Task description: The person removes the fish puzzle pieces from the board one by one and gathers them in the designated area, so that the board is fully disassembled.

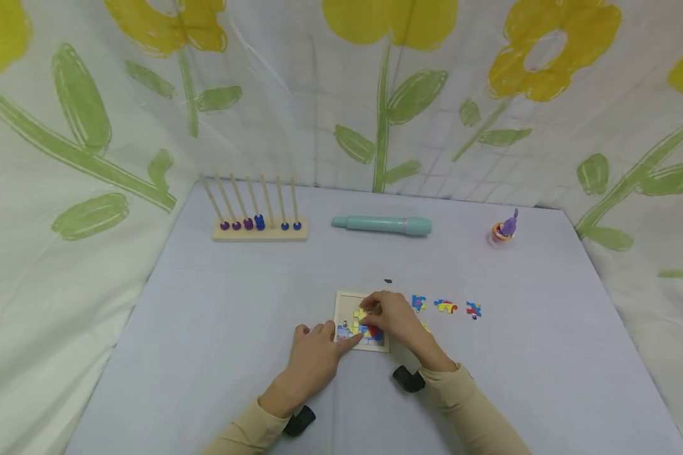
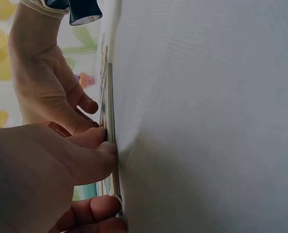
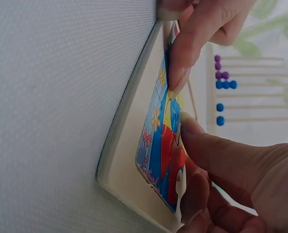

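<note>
A square jigsaw tray (image 1: 345, 297) with a pale wooden rim lies on the table, its near part filled with blue, red and yellow pieces (image 3: 161, 141). My left hand (image 1: 315, 357) holds the tray at its near left corner. The thumb (image 2: 102, 155) is against the rim, and one extended finger (image 3: 182, 60) presses on the picture. From the right, my right hand (image 1: 395, 316) reaches over the tray and pinches a jigsaw piece (image 3: 180, 187), largely hidden by the fingers. The right thumb (image 3: 197, 138) lies close to the assembled pieces.
Loose jigsaw pieces (image 1: 446, 306) lie right of the tray, and a small dark bit (image 1: 388, 280) lies beyond it. Farther back are a bead rack (image 1: 260, 234) with upright rods, a teal tube-shaped object (image 1: 381, 224) and a small purple-topped toy (image 1: 503, 229).
</note>
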A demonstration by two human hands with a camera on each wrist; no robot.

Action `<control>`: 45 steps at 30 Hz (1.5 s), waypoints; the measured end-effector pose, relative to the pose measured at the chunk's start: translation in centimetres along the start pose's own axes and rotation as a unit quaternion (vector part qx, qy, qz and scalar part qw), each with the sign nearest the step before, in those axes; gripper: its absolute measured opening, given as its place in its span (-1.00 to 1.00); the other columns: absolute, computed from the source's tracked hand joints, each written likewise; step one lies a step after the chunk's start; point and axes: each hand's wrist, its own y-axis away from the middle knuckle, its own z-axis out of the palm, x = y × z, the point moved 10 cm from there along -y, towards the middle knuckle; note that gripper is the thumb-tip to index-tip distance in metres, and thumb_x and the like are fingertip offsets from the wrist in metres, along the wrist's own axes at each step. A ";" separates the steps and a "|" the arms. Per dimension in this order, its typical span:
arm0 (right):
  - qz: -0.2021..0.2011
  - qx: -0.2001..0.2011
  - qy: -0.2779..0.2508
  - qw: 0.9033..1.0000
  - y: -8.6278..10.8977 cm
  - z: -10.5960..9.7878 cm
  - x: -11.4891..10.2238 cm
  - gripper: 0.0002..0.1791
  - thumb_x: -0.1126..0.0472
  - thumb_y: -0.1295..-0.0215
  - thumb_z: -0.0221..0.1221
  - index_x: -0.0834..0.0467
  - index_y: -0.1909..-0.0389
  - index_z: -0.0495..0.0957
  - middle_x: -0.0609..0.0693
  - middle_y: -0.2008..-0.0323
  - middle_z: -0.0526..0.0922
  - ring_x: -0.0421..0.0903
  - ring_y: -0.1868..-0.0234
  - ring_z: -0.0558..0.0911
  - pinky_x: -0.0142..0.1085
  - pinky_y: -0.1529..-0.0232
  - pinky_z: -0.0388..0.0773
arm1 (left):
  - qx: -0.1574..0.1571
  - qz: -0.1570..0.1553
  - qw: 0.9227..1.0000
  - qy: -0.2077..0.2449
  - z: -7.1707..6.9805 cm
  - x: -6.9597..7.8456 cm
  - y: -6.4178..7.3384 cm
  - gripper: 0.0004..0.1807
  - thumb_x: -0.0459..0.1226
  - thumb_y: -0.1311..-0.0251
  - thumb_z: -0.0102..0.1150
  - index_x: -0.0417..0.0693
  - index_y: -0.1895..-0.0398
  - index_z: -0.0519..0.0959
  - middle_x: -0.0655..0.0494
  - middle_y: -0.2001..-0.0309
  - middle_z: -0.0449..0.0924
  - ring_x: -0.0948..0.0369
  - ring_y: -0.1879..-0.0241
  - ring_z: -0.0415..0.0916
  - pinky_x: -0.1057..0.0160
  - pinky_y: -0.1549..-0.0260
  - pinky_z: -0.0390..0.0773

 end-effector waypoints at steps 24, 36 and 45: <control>0.000 0.007 0.021 1.000 0.4 0.0 0.2 -0.73 0.23 -0.10 0.52 0.19 0.16 0.77 0.04 0.20 0.71 -0.19 0.35 0.54 -0.40 0.32 0.44 | -0.002 -0.014 1.000 0.022 0.6 -0.4 0.1 -0.62 -0.15 -0.30 0.30 0.67 -0.04 0.71 0.16 0.44 0.42 0.22 0.49 0.37 0.08 0.27 0.39; 0.007 -0.004 -0.020 1.000 0.0 -0.3 0.4 -0.73 0.27 -0.16 0.48 0.20 0.13 0.72 0.03 0.19 0.81 -0.13 0.26 0.76 -0.30 0.19 0.68 | 0.023 -0.020 0.999 0.030 0.1 -0.7 -0.3 -0.68 -0.10 -0.21 0.42 0.67 0.07 0.75 0.22 0.50 0.39 0.25 0.56 0.27 0.12 0.31 0.43; -0.005 -0.031 0.007 0.999 0.0 -0.1 -0.2 -0.63 0.28 -0.18 0.46 0.21 -0.03 0.72 0.04 0.23 0.78 -0.07 0.22 0.77 -0.22 0.12 0.71 | -0.006 -0.034 0.998 0.054 0.2 -1.0 -0.3 -0.68 -0.13 -0.24 0.39 0.65 0.07 0.76 0.21 0.50 0.35 0.25 0.55 0.23 0.11 0.28 0.38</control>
